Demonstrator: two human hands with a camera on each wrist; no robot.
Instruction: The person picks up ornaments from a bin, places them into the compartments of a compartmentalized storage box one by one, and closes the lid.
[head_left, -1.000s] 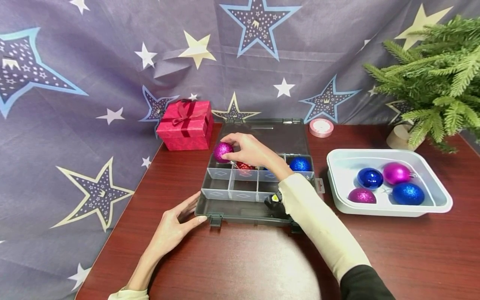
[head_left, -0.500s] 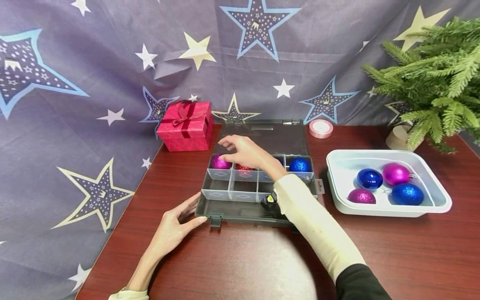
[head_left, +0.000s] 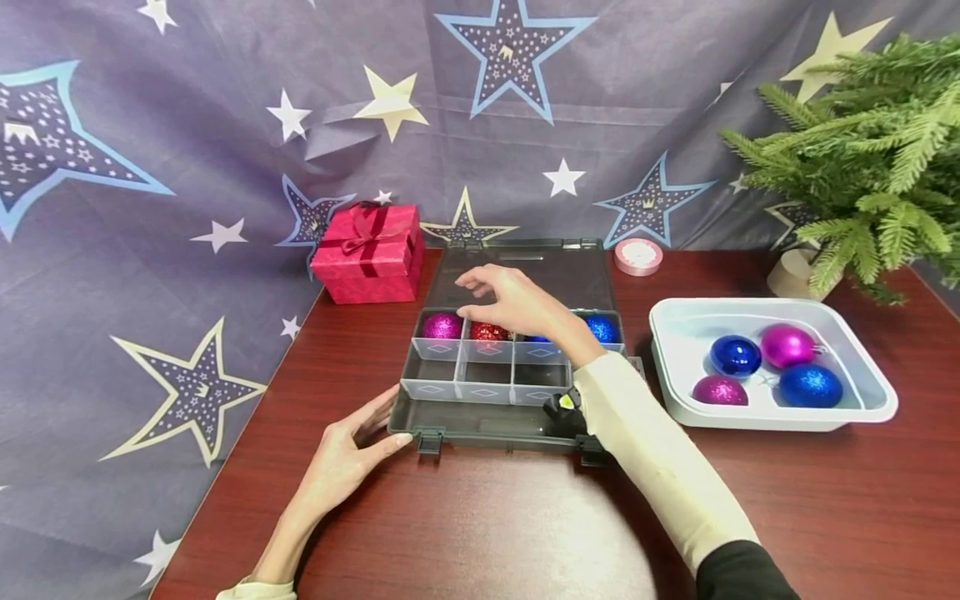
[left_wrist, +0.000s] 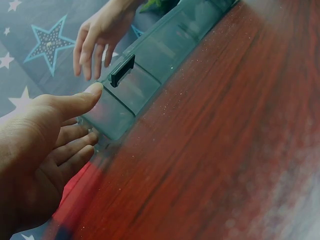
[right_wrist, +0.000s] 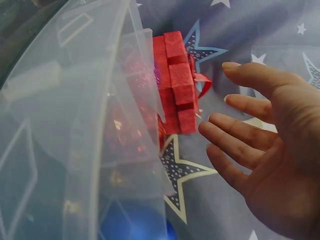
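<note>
A dark translucent compartment box (head_left: 480,417) lies with its lid back on the table. Its back row holds a magenta glitter Christmas ball (head_left: 442,325) at the left, a red ball (head_left: 489,331) beside it, and blue balls toward the right, including a glittery blue ball (head_left: 602,327). My right hand (head_left: 513,302) hovers over this row, fingers apart and holding nothing; the right wrist view shows the bare palm. At the front left corner, my left hand (head_left: 347,454) touches the box, thumb at the front edge and fingers along the side.
Right of the box is a white tray (head_left: 772,420) with several blue and pink balls. A red gift box (head_left: 367,254) stands back left. A pink ribbon roll (head_left: 638,257) and an artificial tree (head_left: 862,167) are behind. Something black (head_left: 564,415) sits near the box's front right.
My right hand has let go of the magenta ball, which now sits in the back left compartment. The hand has moved slightly right. My left hand stays at the corner.
</note>
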